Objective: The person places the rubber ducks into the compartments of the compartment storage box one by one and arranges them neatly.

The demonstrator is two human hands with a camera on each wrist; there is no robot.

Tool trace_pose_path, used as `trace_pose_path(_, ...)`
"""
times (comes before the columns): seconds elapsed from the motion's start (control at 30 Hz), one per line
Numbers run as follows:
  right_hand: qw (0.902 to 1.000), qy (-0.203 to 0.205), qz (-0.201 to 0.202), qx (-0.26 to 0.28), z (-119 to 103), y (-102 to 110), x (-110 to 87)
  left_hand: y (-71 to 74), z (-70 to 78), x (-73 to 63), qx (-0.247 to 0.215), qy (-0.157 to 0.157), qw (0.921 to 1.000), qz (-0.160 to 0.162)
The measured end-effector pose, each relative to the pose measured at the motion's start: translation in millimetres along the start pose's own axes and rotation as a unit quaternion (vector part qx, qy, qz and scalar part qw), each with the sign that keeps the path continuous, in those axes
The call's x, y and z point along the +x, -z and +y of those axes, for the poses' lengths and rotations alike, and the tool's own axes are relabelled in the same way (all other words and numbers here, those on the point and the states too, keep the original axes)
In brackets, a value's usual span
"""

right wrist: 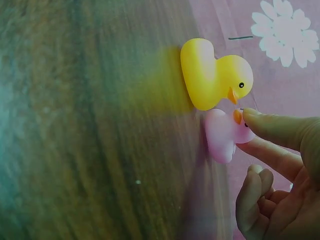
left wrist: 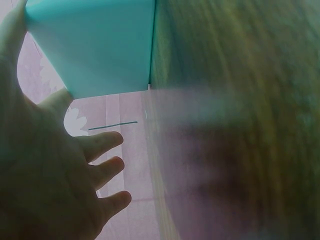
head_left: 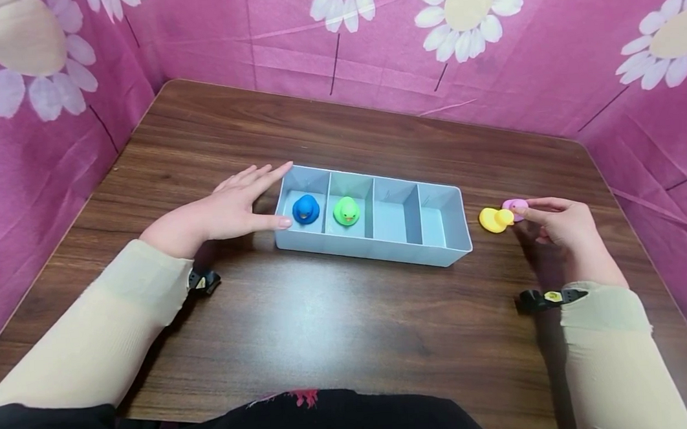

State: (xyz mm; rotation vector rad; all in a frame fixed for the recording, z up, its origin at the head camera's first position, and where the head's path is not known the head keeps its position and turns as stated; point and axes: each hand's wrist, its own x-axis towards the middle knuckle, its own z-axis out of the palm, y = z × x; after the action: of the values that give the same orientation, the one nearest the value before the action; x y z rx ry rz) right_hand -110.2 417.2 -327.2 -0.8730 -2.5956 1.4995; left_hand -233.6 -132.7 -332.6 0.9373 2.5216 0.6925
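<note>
A light blue-grey tray (head_left: 374, 250) with a row of compartments lies in the middle of the table. A blue rubber duck (head_left: 305, 209) sits in its leftmost compartment, and a green rubber duck (head_left: 346, 211) in the one beside it. My left hand (head_left: 229, 207) is spread at the tray's left end, thumb and index finger straight along its corners, the other fingers splayed. To the right of the tray, my right hand (head_left: 568, 225) pinches a pink rubber duck (right wrist: 220, 135) by the head between thumb and index finger. Close beside it stands a yellow rubber duck (right wrist: 200, 75), partly covering the pink one in the head view.
The brown wooden table (head_left: 303, 333) runs back to a pink curtain (head_left: 241, 45) printed with white flowers. Curtain also hangs along both sides. Dark straps (head_left: 546, 299) are on both wrists.
</note>
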Motion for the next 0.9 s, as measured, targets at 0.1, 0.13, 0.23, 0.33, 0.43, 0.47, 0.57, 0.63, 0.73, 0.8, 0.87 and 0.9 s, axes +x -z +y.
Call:
trace_pose_path(0.1, 0.9999, 0.007, 0.008, 0.004, 0.0, 1.1, -2.2, -0.2, 0.1, 0.6, -0.001, 0.001, 1.0000, -0.001)
trace_pose_path(0.13, 0.9999, 0.009, 0.009, 0.009, -0.3, 1.5, -2.9, -0.2, 0.2, 0.7, -0.002, 0.001, 1.0000, -0.002)
trace_pose_path(0.23, 0.9995, 0.015, 0.010, 0.028, -1.4, 2.2, -5.6, -0.1, 0.2, 0.5, -0.003, 0.003, 1.0000, -0.002)
trace_pose_path(0.33, 0.9988, 0.016, 0.008, 0.045, -4.2, 2.7, -7.1, 0.1, 0.1, -0.2, -0.001, 0.005, 1.0000, -0.003)
trace_pose_path(0.43, 0.9990, 0.018, 0.015, 0.038, -7.7, 3.1, -7.9, 0.2, 0.1, -0.6, 0.002, 0.005, 1.0000, -0.002)
trace_pose_path(0.47, 0.9993, 0.018, 0.017, 0.028, -8.9, 3.6, -8.1, 0.1, 0.1, -0.5, 0.003, 0.005, 1.0000, -0.001)
trace_pose_path(0.57, 0.9996, 0.015, 0.022, 0.007, -12.4, 4.5, -8.6, -0.2, 0.2, -0.3, 0.003, 0.004, 1.0000, 0.000)
trace_pose_path(0.63, 0.9997, 0.015, 0.020, -0.007, -14.9, 4.8, -9.3, -0.4, 0.2, -0.2, 0.003, 0.004, 1.0000, 0.000)
trace_pose_path(0.73, 0.9993, 0.023, 0.016, -0.025, -18.7, 4.8, -11.0, -0.5, 0.2, -0.3, 0.003, 0.005, 1.0000, 0.000)
trace_pose_path(0.8, 0.9989, 0.032, 0.015, -0.031, -22.2, 4.9, -13.3, -0.6, 0.1, -0.1, 0.002, 0.005, 1.0000, -0.002)
trace_pose_path(0.87, 0.9985, 0.042, 0.014, -0.031, -26.3, 4.7, -16.2, -0.4, -0.1, -0.2, 0.000, 0.007, 1.0000, -0.004)
trace_pose_path(0.9, 0.9981, 0.050, 0.015, -0.033, -28.8, 4.4, -17.9, -0.3, -0.1, -0.2, -0.001, 0.008, 1.0000, -0.005)
